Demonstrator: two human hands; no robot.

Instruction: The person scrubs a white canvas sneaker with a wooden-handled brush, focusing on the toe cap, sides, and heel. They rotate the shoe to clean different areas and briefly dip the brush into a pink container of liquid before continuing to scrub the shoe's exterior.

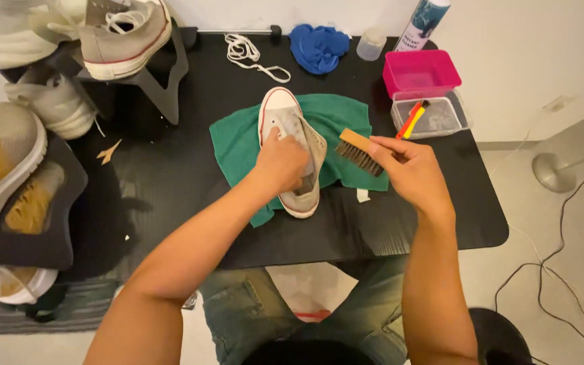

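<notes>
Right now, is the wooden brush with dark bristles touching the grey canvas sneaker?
No, the wooden brush in the right hand is held just beside the grey sneaker, with green cloth showing between them.

A blue cloth (318,46) and loose white laces (248,54) are seen at the top centre of the black surface (170,169). A pink box (420,71) and a clear tray (432,116) are placed at the upper right. Several shoes (124,34) are stacked at the upper left.

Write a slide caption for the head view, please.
Left hand steadies a grey sneaker on a green cloth; right hand holds a wooden brush.
</notes>
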